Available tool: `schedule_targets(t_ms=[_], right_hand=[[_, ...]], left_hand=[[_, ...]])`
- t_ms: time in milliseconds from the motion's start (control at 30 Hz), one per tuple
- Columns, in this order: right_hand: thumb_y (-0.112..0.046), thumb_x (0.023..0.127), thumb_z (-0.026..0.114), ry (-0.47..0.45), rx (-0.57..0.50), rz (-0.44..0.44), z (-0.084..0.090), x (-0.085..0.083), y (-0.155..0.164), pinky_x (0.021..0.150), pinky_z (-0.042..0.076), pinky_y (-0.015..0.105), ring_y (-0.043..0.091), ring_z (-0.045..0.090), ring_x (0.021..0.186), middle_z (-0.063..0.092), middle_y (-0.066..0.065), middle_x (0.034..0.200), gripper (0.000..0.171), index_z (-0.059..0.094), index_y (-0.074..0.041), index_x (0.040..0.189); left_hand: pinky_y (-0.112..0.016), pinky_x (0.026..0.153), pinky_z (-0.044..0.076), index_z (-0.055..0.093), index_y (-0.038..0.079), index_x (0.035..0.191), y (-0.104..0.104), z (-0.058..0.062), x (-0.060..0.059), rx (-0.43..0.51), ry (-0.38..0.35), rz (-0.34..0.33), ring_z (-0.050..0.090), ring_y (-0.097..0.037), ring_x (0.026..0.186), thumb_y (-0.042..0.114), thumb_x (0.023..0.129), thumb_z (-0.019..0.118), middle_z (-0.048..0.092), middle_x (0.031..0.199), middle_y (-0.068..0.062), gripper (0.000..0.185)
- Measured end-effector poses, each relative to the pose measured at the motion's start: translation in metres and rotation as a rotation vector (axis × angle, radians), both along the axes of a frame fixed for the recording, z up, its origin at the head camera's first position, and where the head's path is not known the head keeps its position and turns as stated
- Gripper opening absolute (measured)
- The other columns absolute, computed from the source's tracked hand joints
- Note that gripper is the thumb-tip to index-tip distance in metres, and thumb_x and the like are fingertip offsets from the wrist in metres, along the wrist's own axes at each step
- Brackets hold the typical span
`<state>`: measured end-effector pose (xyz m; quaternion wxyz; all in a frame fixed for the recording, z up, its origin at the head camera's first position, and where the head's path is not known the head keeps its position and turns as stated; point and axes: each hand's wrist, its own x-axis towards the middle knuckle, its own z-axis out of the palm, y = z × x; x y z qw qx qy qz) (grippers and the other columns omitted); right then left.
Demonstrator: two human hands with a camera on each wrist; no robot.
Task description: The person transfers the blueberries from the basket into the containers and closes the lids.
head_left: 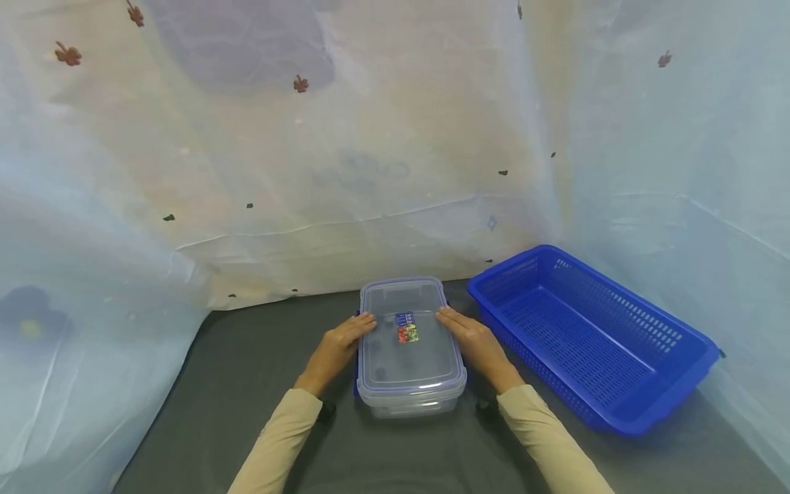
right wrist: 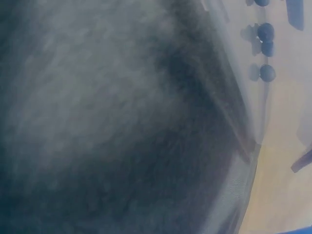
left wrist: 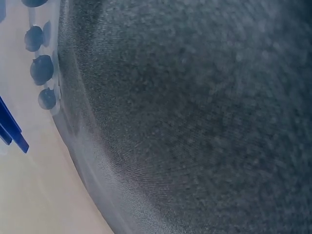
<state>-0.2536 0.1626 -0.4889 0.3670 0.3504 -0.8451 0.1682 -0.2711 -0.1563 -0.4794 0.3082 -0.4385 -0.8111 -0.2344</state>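
A clear plastic box [head_left: 407, 357] with a snap-on lid and a small coloured label stands on the dark grey table [head_left: 247, 384]. My left hand [head_left: 341, 343] lies against the lid's left edge and my right hand [head_left: 472, 339] against its right edge, fingers stretched out along the rim. In the left wrist view, small dark round pieces [left wrist: 41, 69] show through the box wall next to a blue clip [left wrist: 9, 129]. The right wrist view shows similar dark round pieces [right wrist: 266, 32] at the upper right. Neither hand itself appears in the wrist views.
An empty blue slotted basket [head_left: 586, 336] stands on the table just right of the box. Pale sheeting with small leaf prints [head_left: 382, 151] closes off the back and both sides. Bare table cloth lies to the left and in front.
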Motion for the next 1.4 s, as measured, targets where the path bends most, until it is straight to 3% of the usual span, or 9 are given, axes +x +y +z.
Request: schedule_targets(t_ms=[300,433,500,667,733,833,967,1133,1400], right_hand=[[0.013,0.075,0.074,-0.016,0.072,0.078,0.005,0.007,0.009,0.091,0.052,0.038,0.028,0.060,0.114,0.062,0.013,0.127,0.052,0.064,0.000,0.124],[0.017,0.077,0.068,-0.079,-0.019,0.089,0.001,0.012,0.011,0.093,0.050,0.042,0.030,0.058,0.117,0.060,0.015,0.130,0.053,0.061,0.001,0.127],[0.017,0.081,0.064,-0.159,-0.158,0.075,0.000,0.017,0.008,0.091,0.051,0.043,0.031,0.060,0.114,0.061,0.017,0.127,0.047,0.061,0.003,0.126],[-0.013,0.091,0.069,-0.522,-0.611,-0.112,0.011,0.034,-0.004,0.080,0.057,0.043,0.026,0.068,0.095,0.071,0.013,0.107,0.029,0.069,0.001,0.116],[-0.028,0.088,0.073,-0.657,-0.676,-0.218,0.018,0.040,-0.009,0.077,0.057,0.041,0.023,0.069,0.088,0.072,0.010,0.098,0.037,0.071,-0.001,0.112],[-0.036,0.081,0.079,-0.764,-0.656,-0.308,0.026,0.044,-0.014,0.072,0.055,0.038,0.020,0.066,0.081,0.070,0.005,0.089,0.045,0.073,-0.001,0.109],[-0.029,0.078,0.082,-0.761,-0.666,-0.317,0.030,0.046,-0.018,0.068,0.054,0.033,0.017,0.063,0.077,0.069,0.004,0.085,0.042,0.074,0.000,0.107],[-0.026,0.075,0.085,-0.709,-0.664,-0.312,0.034,0.049,-0.020,0.063,0.054,0.033,0.016,0.065,0.071,0.070,0.004,0.080,0.039,0.075,0.000,0.102],[-0.028,0.076,0.084,-0.737,-0.654,-0.351,0.034,0.047,-0.025,0.063,0.057,0.035,0.018,0.064,0.072,0.069,0.007,0.081,0.046,0.072,0.005,0.106]], left_hand=[[-0.042,0.096,0.048,0.068,-0.004,0.115,-0.006,-0.003,0.005,0.018,0.005,-0.061,0.060,-0.031,0.113,-0.023,0.068,0.073,0.065,0.121,-0.016,0.051],[-0.044,0.092,0.050,0.066,-0.006,0.118,-0.002,-0.002,0.012,0.084,-0.050,-0.026,0.059,-0.033,0.114,-0.025,0.073,0.067,0.063,0.122,-0.018,0.049],[-0.045,0.090,0.052,0.064,-0.008,0.120,0.000,0.002,0.019,0.181,-0.185,0.031,0.058,-0.035,0.115,-0.022,0.078,0.063,0.062,0.123,-0.020,0.045],[-0.043,0.089,0.053,0.061,-0.007,0.124,0.006,0.015,0.042,0.473,-0.715,0.255,0.060,-0.035,0.112,0.010,0.092,0.066,0.063,0.121,-0.021,0.037],[-0.043,0.088,0.054,0.064,-0.004,0.123,0.008,0.018,0.049,0.512,-0.876,0.329,0.063,-0.032,0.109,0.025,0.090,0.071,0.066,0.117,-0.018,0.044],[-0.041,0.087,0.055,0.066,0.000,0.121,0.011,0.022,0.056,0.540,-1.011,0.372,0.065,-0.028,0.105,0.033,0.085,0.076,0.068,0.113,-0.014,0.050],[-0.041,0.087,0.055,0.064,-0.002,0.123,0.015,0.025,0.062,0.566,-1.056,0.368,0.065,-0.029,0.105,0.032,0.083,0.078,0.067,0.115,-0.017,0.054],[-0.042,0.087,0.054,0.063,-0.003,0.124,0.018,0.030,0.069,0.569,-1.045,0.379,0.063,-0.032,0.107,0.028,0.081,0.080,0.065,0.117,-0.020,0.056],[-0.039,0.088,0.053,0.060,-0.007,0.126,0.024,0.034,0.071,0.617,-1.033,0.353,0.062,-0.034,0.109,0.020,0.080,0.081,0.062,0.120,-0.025,0.057]])
